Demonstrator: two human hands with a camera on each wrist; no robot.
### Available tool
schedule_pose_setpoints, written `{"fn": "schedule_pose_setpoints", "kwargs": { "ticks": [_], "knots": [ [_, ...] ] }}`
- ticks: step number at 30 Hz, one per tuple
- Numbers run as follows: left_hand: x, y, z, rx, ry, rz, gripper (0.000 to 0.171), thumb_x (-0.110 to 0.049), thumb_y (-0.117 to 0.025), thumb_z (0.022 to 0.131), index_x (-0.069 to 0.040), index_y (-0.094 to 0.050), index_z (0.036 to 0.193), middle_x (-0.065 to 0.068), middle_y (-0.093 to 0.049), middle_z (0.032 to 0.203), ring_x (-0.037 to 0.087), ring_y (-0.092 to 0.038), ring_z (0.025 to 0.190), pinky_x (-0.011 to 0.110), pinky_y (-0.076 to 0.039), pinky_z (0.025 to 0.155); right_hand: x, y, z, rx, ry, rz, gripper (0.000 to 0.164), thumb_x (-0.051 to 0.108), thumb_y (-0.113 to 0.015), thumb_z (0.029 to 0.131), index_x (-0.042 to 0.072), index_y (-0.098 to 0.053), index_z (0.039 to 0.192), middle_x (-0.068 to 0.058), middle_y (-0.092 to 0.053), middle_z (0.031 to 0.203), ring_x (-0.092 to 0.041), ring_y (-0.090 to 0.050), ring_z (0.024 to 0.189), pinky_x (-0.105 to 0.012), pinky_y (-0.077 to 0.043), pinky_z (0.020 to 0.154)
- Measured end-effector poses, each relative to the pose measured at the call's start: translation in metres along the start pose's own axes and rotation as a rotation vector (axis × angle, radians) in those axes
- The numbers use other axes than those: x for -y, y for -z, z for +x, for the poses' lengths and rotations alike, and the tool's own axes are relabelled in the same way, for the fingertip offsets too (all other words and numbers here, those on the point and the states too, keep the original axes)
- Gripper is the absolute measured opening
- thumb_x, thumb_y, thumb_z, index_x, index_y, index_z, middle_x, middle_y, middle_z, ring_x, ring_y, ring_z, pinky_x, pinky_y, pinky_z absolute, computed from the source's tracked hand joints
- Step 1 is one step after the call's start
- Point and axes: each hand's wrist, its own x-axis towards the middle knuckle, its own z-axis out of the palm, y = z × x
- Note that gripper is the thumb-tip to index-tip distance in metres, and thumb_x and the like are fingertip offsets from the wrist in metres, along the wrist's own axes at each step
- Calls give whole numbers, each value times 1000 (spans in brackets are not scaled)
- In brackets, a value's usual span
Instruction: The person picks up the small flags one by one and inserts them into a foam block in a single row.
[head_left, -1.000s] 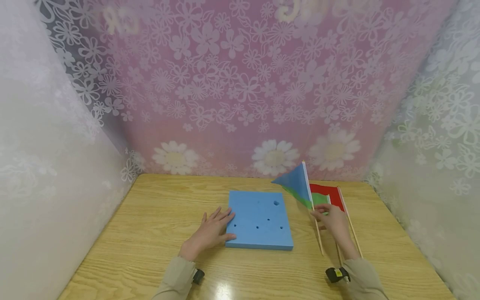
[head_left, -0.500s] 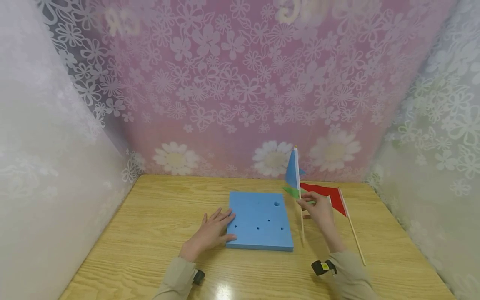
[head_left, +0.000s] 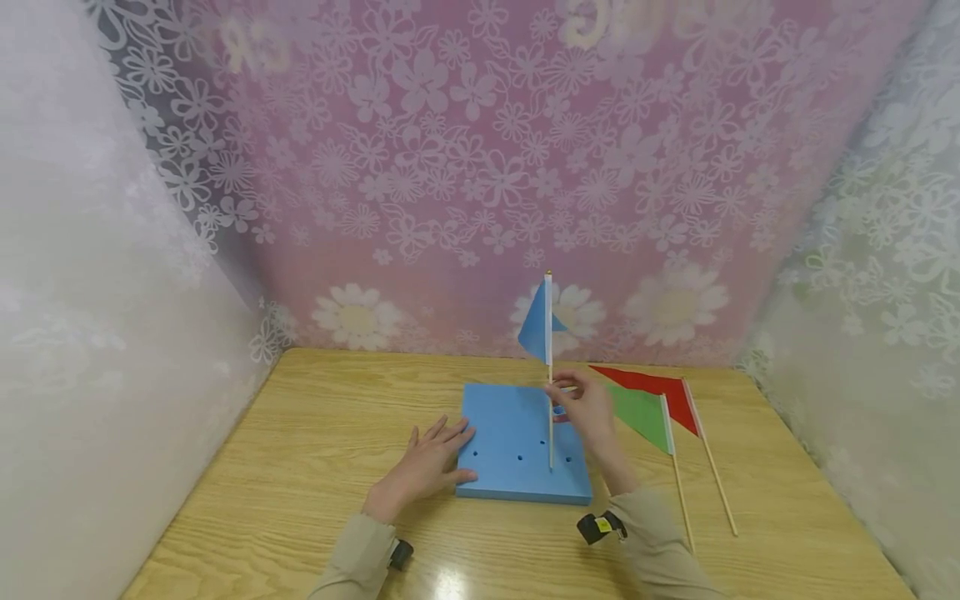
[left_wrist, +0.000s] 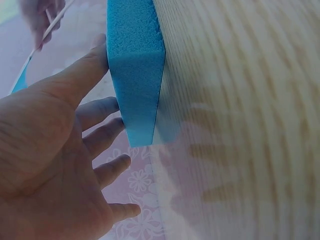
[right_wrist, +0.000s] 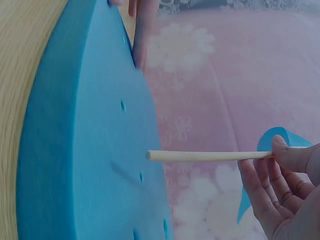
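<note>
While the right hand (head_left: 588,408) holds a blue flag (head_left: 535,325) over a blue foam board (head_left: 498,417), the left hand (head_left: 423,467) rests at the left edge of this board. The fingers of the left hand are spread, and the tips of its thumb and index finger lie on the board near this edge.

The thumb and index finger of the right hand pinch the pale stick (right_wrist: 200,156) of the blue flag, below the cloth; its other fingers are loosely bent. The stick stands nearly upright, with the cloth at the top and the bare end pointing down. In the right wrist view, this lower end is apart from the surface of the board, and a shadow falls on the board near it.

The board lies flat on the wooden counter (head_left: 360,400) and has several small holes (head_left: 520,457). One larger hole (head_left: 558,411), near the far right corner, is partly covered by the right hand.

To the right of the board, a green flag (head_left: 645,417) and a red flag (head_left: 678,400) lie side by side, both sticks toward the person. The tip of the green cloth is near the right hand. Behind the counter hangs a pink cloth (head_left: 420,192) with white flowers.
</note>
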Motion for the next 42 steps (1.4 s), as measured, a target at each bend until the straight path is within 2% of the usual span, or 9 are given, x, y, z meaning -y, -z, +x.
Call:
{"fn": "schedule_pose_setpoints", "kwargs": {
  "ticks": [7, 12, 16, 21, 25, 29, 35, 42],
  "knots": [
    [-1, 0, 0, 3, 9, 19, 73, -41, -69, 95, -8, -43, 155, 13, -32, 164, 44, -19, 152, 80, -11, 111, 13, -36, -6, -25, 69, 97, 23, 5, -75, 92, -3, -68, 112, -19, -70, 99, -21, -71, 76, -37, -62, 58],
    [-1, -1, 2, 9, 21, 20, 73, -43, -68, 96, -9, -43, 155, 12, -33, 164, 43, -19, 153, 80, -12, 111, 19, -58, -8, -25, 125, 151, 24, 8, -76, 91, -3, -69, 111, -21, -70, 101, -34, -71, 80, -38, -62, 58],
    [-1, -1, 3, 5, 14, 21, 73, -44, -69, 95, -9, -44, 154, 11, -34, 163, 44, -20, 152, 80, -13, 111, 31, -69, -11, -15, 152, 184, 22, 3, -73, 93, -6, -67, 113, -26, -68, 102, -45, -69, 85, -43, -62, 60],
    [0, -3, 4, 4, 15, 42, 73, -45, -69, 95, -9, -45, 154, 11, -35, 163, 43, -21, 152, 80, -14, 111, 46, -77, -20, -5, 193, 186, 20, 3, -72, 94, -6, -67, 110, -25, -68, 100, -42, -70, 83, -42, -63, 62],
    [-1, -3, 3, 9, 19, 44, 73, -46, -69, 95, -10, -45, 154, 11, -36, 162, 43, -21, 152, 80, -14, 111, 29, -89, -15, -11, 238, 214, 20, 9, -75, 93, -2, -69, 108, -22, -69, 98, -41, -70, 82, -41, -62, 60],
    [-3, -3, 3, 6, 19, 36, 73, -45, -70, 94, -10, -45, 154, 12, -37, 162, 44, -21, 152, 80, -14, 110, 12, -97, -12, -9, 284, 225, 18, 14, -77, 91, 6, -71, 106, -16, -70, 96, -38, -70, 81, -39, -62, 58],
    [-2, -2, 2, -4, 11, 40, 73, -44, -70, 94, -9, -45, 154, 14, -37, 161, 45, -21, 151, 81, -14, 109, 7, -100, -15, 1, 322, 198, 14, 14, -77, 91, 13, -71, 104, -8, -70, 95, -28, -70, 79, -33, -62, 58],
    [0, 0, 3, -12, 8, 44, 73, -43, -71, 94, -10, -46, 154, 14, -37, 161, 46, -23, 150, 82, -15, 108, 4, -103, -17, 17, 321, 207, 17, 19, -77, 90, 11, -71, 104, -10, -70, 95, -32, -70, 80, -37, -62, 60]
  ]
}}
